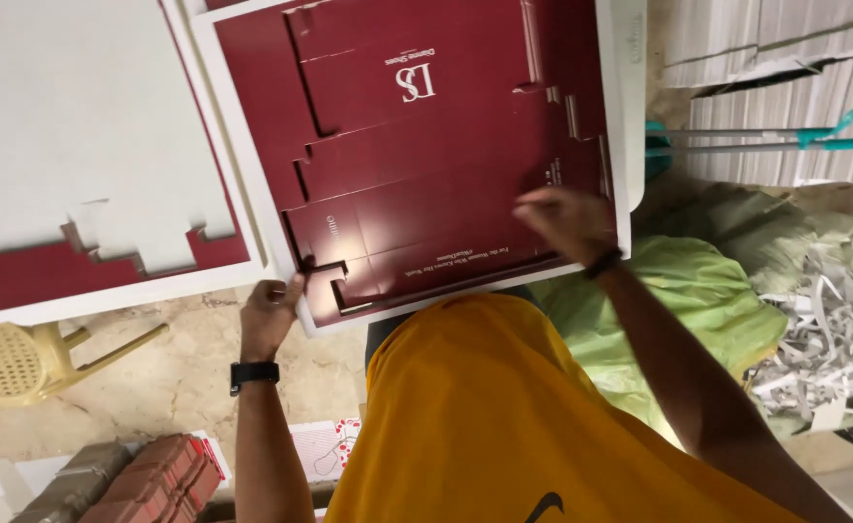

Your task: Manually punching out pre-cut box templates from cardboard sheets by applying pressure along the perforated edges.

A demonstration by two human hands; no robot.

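A large dark red die-cut cardboard sheet (pixel 417 145) with a white border lies flat in front of me, printed side up. My left hand (pixel 270 315) grips its near left corner at the white edge, thumb on top. My right hand (pixel 564 223) rests on the sheet's near right part, fingers curled and pressing on the red surface; the hand is slightly blurred. A black watch sits on my left wrist and a dark band on my right wrist.
A second sheet (pixel 88 155), white side up with red tabs, lies to the left. A yellow plastic stool (pixel 20 358) stands below it. Stacked white sheets (pixel 785 87) and teal-handled poles (pixel 785 140) are at right, above green sacks (pixel 678 300) and paper scraps (pixel 833 339). Red bundles (pixel 155 479) lie at bottom left.
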